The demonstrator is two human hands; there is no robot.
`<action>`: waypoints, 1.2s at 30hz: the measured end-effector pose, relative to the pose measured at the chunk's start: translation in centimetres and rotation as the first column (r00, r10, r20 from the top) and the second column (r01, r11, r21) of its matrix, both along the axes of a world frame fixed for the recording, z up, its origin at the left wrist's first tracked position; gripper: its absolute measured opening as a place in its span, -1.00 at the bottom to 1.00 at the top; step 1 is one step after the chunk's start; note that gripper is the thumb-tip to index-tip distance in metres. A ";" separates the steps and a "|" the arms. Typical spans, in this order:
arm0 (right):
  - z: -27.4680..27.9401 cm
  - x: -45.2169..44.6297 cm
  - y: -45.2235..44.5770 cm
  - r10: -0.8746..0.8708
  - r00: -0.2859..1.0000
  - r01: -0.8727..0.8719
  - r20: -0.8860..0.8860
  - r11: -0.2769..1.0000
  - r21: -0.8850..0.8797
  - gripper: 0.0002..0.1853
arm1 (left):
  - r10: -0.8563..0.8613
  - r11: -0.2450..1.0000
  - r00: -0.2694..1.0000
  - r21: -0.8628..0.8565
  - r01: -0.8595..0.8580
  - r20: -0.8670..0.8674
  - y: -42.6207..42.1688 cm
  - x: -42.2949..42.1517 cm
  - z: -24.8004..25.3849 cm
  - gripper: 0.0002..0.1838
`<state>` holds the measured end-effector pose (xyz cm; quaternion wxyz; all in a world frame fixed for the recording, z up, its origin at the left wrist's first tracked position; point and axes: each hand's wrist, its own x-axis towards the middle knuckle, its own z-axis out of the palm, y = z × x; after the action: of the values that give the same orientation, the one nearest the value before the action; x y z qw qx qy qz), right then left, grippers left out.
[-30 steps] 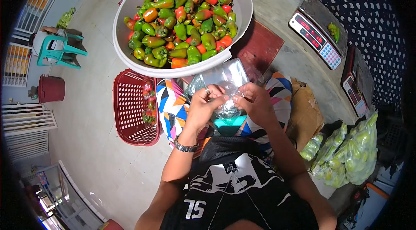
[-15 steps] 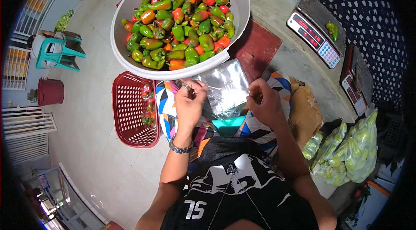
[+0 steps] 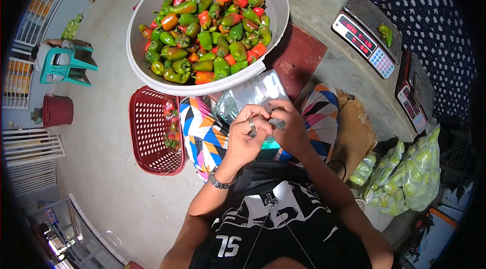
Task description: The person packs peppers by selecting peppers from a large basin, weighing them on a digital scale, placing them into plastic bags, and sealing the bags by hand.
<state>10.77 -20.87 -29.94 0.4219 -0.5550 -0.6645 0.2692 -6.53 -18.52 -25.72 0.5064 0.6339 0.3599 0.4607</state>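
Note:
Clear plastic bags [image 3: 263, 86] lie over my lap, below the big tub's rim. My left hand [image 3: 248, 135], with a ring and a wristwatch, has its fingers curled in a pinch. My right hand [image 3: 291, 127] meets it, also pinching. A bit of clear film shows between the fingertips, apparently the edge of a plastic bag; the exact grip is partly hidden by the fingers. Just beyond, a whitish tub [image 3: 202, 89] holds many green, red and orange peppers [image 3: 207, 36]. A piece of green material [image 3: 270, 143] shows under my hands.
A red perforated basket [image 3: 154, 137] with a few packed peppers stands at left. Two digital scales [image 3: 364, 43] [image 3: 411, 102] sit at right, one carrying a green pepper [image 3: 386, 35]. Bags of green produce [image 3: 405, 175] rest below them. A teal chair [image 3: 68, 64] stands far left.
Both hands have come together and nearer to my body, from opposite sides of the plastic. The left moved right, the right moved left. The view shifted slightly.

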 end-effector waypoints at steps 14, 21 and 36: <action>3.1 1.1 1.5 0.244 0.962 -0.250 0.120 0.968 0.032 -0.80 | -0.198 0.954 0.912 0.144 0.264 -0.360 2.4 -2.2 1.2 -0.67; 5.2 3.8 2.2 0.106 0.993 -0.110 0.056 0.991 0.075 -0.74 | -0.009 0.999 0.926 0.029 0.022 -0.378 2.7 -3.3 1.3 -0.75; 4.3 0.5 2.7 0.166 0.986 -0.163 -0.013 0.953 -0.256 -0.87 | -0.004 1.000 0.876 0.015 0.013 -0.483 2.4 -2.1 0.4 -0.52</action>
<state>11.31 -18.17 -25.62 0.3198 -0.5488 -0.6699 0.3845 -8.59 -16.11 -25.33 0.3969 0.7348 0.4679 0.2892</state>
